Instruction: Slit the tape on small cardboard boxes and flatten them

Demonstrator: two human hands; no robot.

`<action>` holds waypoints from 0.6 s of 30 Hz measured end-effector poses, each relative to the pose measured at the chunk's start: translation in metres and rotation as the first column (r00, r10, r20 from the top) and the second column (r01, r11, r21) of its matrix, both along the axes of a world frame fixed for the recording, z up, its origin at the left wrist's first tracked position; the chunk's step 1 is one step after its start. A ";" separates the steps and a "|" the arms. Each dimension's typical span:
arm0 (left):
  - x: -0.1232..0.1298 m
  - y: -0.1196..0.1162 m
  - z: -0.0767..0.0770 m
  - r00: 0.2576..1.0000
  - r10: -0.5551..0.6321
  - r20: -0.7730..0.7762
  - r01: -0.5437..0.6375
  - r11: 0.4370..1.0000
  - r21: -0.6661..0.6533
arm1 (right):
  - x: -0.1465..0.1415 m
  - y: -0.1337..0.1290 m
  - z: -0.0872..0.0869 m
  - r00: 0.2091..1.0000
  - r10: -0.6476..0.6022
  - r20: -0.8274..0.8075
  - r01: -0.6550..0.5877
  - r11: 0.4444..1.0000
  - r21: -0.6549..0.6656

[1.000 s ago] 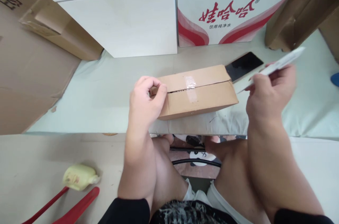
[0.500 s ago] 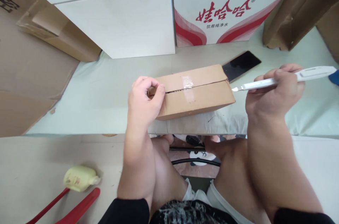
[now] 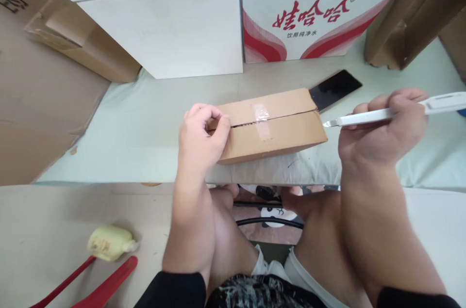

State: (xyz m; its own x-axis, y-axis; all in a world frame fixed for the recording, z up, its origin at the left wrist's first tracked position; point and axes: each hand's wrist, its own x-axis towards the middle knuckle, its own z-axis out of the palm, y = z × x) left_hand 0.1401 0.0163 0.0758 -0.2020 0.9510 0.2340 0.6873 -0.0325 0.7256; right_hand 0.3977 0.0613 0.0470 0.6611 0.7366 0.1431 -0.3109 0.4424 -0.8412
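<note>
A small brown cardboard box (image 3: 280, 134) lies on the pale green cloth, with a strip of clear tape (image 3: 261, 113) across the middle of its top seam. My left hand (image 3: 204, 133) grips the left end of the box, thumb and fingers pinched at the seam. My right hand (image 3: 386, 126) is closed around a white utility knife (image 3: 371, 117). The knife's tip points left, close to the right end of the box. Behind that end, a black phone (image 3: 337, 89) lies partly hidden by the box.
White cartons (image 3: 167, 31) and a red-and-white printed carton (image 3: 309, 22) stand at the back. Brown cardboard (image 3: 47, 89) is at the left, more (image 3: 411, 17) at the back right. A yellow bottle (image 3: 111, 243) and red strips (image 3: 109, 283) are lower left.
The box, both hands and the knife appear slightly farther right in the view. My left hand still grips the box and my right hand still holds the knife.
</note>
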 end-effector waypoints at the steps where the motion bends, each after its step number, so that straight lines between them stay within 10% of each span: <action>1: 0.000 0.000 0.000 1.000 -0.001 -0.001 0.001 1.000 0.001 | 0.000 0.000 0.001 1.000 -0.021 -0.006 0.021 1.000 0.011; 18: 0.001 0.000 -0.002 1.000 -0.002 -0.017 0.002 1.000 0.008 | -0.023 -0.017 0.018 0.985 0.151 0.081 -0.150 0.989 -0.017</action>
State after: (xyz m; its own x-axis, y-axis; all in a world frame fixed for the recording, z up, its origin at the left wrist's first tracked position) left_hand 0.1414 0.0161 0.0734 -0.1963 0.9493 0.2453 0.6996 -0.0397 0.7134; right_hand 0.3742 0.0444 0.0655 0.5290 0.8286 0.1835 -0.3034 0.3865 -0.8709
